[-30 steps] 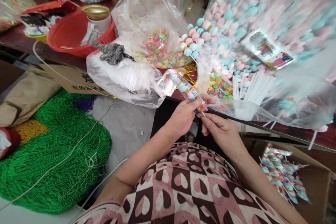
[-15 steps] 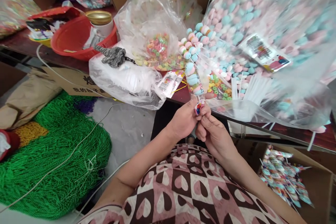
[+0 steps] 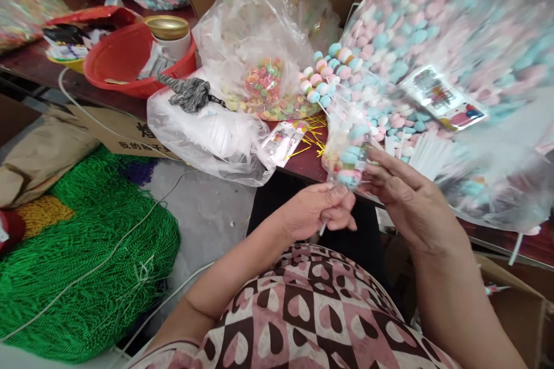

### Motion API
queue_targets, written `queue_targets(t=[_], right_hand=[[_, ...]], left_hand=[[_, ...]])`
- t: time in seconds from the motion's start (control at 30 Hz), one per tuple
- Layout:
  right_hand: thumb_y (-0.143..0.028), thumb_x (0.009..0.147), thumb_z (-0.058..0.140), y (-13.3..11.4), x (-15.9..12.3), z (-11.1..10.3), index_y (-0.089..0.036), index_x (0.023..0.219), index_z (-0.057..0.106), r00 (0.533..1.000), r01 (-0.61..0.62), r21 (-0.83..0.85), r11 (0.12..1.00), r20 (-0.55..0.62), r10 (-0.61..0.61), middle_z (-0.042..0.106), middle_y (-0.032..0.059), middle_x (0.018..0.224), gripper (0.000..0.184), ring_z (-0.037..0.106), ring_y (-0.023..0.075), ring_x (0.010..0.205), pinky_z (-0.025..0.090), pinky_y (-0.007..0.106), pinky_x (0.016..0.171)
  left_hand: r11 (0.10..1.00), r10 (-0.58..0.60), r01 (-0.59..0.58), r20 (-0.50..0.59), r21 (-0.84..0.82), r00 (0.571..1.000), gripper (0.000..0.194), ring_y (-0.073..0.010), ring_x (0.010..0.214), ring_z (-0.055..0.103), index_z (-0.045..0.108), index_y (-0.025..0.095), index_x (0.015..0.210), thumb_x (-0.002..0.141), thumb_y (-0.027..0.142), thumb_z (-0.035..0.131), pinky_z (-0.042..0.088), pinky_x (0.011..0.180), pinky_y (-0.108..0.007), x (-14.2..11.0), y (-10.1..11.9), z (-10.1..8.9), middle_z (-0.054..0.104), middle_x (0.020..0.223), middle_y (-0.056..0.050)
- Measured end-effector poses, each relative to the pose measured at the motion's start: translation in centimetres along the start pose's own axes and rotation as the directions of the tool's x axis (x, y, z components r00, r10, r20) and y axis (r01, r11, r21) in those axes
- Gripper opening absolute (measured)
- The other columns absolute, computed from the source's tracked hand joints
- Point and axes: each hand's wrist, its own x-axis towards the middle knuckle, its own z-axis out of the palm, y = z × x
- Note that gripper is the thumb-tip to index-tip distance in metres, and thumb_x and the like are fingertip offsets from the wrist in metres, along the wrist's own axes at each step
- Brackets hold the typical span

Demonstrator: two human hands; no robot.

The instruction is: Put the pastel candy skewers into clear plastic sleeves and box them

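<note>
My left hand (image 3: 318, 213) is closed in a pinch on the thin stick of a wrapped candy skewer (image 3: 348, 155), which stands upright in front of me. The skewer carries blue and pink sweets in a clear wrapper and is blurred by motion. My right hand (image 3: 404, 193) touches the wrapper's right side with its fingers stretched out. Behind them a big clear bag of pink and blue sweets (image 3: 433, 29) lies on the table. Loose skewers of the same sweets (image 3: 322, 72) and white sticks (image 3: 428, 153) lie beside it.
A red basin (image 3: 125, 60) with a gold-lidded jar (image 3: 167, 31) stands at the back left. A bag of ring-shaped coloured sweets (image 3: 262, 78) and printed labels (image 3: 283, 138) lie mid-table. Green bead strings (image 3: 86, 253) heap on the floor at left. A cardboard box (image 3: 515, 300) sits low right.
The skewer has swung right and stands higher. My right hand left the stick's base, opened and moved up to the wrapper. My left hand still pinches the stick.
</note>
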Motion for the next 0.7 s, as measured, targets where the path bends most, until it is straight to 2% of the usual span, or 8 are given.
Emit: queue_targets(t=[0.1, 0.17, 0.27, 0.33, 0.4, 0.53, 0.6, 0.7], right_hand=[[-0.061, 0.067, 0.078, 0.5, 0.6, 1.0, -0.031, 0.116, 0.068, 0.984, -0.061, 0.137, 0.989, 0.173, 0.036, 0.075, 0.0043, 0.103, 0.058, 0.071, 0.0251, 0.093, 0.057, 0.041, 0.08], [-0.059, 0.07, 0.077, 1.3, 0.8, 1.9, -0.031, 0.111, 0.068, 0.985, -0.064, 0.172, 0.983, 0.167, 0.035, 0.075, 0.0022, 0.093, 0.05, 0.071, 0.0232, 0.084, 0.058, 0.041, 0.078], [-0.045, 0.075, 0.078, 2.5, 1.0, 3.1, -0.029, 0.096, 0.07, 0.999, 0.036, 0.17, 0.985, -0.029, -0.031, 0.074, -0.0011, 0.085, 0.027, 0.069, 0.0175, 0.07, 0.058, 0.037, 0.075], [-0.034, 0.076, 0.079, 2.9, 1.1, 3.4, -0.027, 0.091, 0.071, 0.975, 0.144, 0.112, 0.983, -0.186, -0.122, 0.075, -0.001, 0.086, 0.018, 0.069, 0.0168, 0.076, 0.057, 0.035, 0.08], [-0.027, 0.076, 0.079, 2.8, 1.2, 3.4, -0.026, 0.092, 0.071, 0.949, 0.211, 0.038, 0.977, -0.248, -0.196, 0.076, 0.0, 0.09, 0.018, 0.07, 0.0175, 0.083, 0.056, 0.033, 0.081], [-0.031, 0.074, 0.08, 1.5, 1.6, 2.5, -0.025, 0.106, 0.07, 0.998, 0.061, -0.007, 0.998, -0.002, -0.061, 0.075, 0.0032, 0.098, 0.035, 0.064, 0.015, 0.062, 0.053, 0.028, 0.052], [-0.035, 0.073, 0.08, 1.3, 2.0, 2.5, -0.024, 0.106, 0.07, 0.998, 0.013, -0.02, 1.0, 0.069, -0.012, 0.074, 0.0031, 0.092, 0.036, 0.057, 0.0117, 0.049, 0.046, 0.026, 0.041], [-0.038, 0.073, 0.079, 2.0, 3.0, 3.7, -0.023, 0.093, 0.071, 0.993, 0.082, -0.084, 0.993, -0.08, -0.089, 0.071, 0.0007, 0.08, 0.026, 0.057, 0.0119, 0.052, 0.045, 0.025, 0.043]], left_hand=[[0.985, -0.139, 0.157, 0.205, -0.076, 0.969, 0.045, -0.0068, 0.04, 0.033, 0.052, 0.018, 0.068, 0.076, 0.058, 0.069, 0.05, 0.064, -0.031, 0.2, -1.0, 0.3, 0.025, 0.047, 0.011], [0.988, -0.138, 0.148, 0.202, -0.035, 0.97, 0.045, -0.007, 0.04, 0.032, 0.051, 0.019, 0.073, 0.077, 0.061, 0.066, 0.05, 0.064, -0.031, 0.3, -1.3, 0.3, 0.026, 0.049, 0.012], [0.951, 0.013, -0.002, -0.033, 0.31, 0.999, 0.036, -0.0091, 0.046, 0.038, 0.055, 0.019, 0.086, 0.083, 0.055, 0.061, 0.047, 0.067, -0.03, 0.3, -0.7, 0.0, 0.035, 0.054, 0.009], [0.774, 0.201, -0.012, -0.227, 0.633, 0.953, 0.025, -0.0113, 0.056, 0.044, 0.058, 0.02, 0.091, 0.087, 0.045, 0.059, 0.044, 0.071, -0.029, 0.3, -0.2, -0.2, 0.043, 0.061, 0.006], [0.624, 0.317, 0.035, -0.294, 0.781, 0.902, 0.019, -0.0128, 0.063, 0.049, 0.06, 0.02, 0.091, 0.088, 0.039, 0.058, 0.042, 0.074, -0.028, 0.3, 0.1, -0.5, 0.047, 0.065, 0.004], [0.861, 0.107, -0.047, -0.09, 0.507, 0.99, 0.036, -0.0101, 0.048, 0.039, 0.056, 0.019, 0.084, 0.089, 0.054, 0.05, 0.045, 0.069, -0.03, 0.2, -0.1, -1.1, 0.036, 0.052, 0.008], [0.94, 0.049, -0.049, 0.01, 0.336, 0.999, 0.041, -0.0083, 0.043, 0.033, 0.053, 0.019, 0.084, 0.088, 0.059, 0.05, 0.047, 0.066, -0.031, 0.1, -0.3, -1.3, 0.03, 0.049, 0.011], [0.847, 0.224, -0.11, -0.163, 0.519, 0.961, 0.031, -0.0086, 0.049, 0.037, 0.054, 0.019, 0.083, 0.089, 0.05, 0.053, 0.041, 0.063, -0.026, -0.3, -0.1, -1.7, 0.041, 0.056, 0.007]])
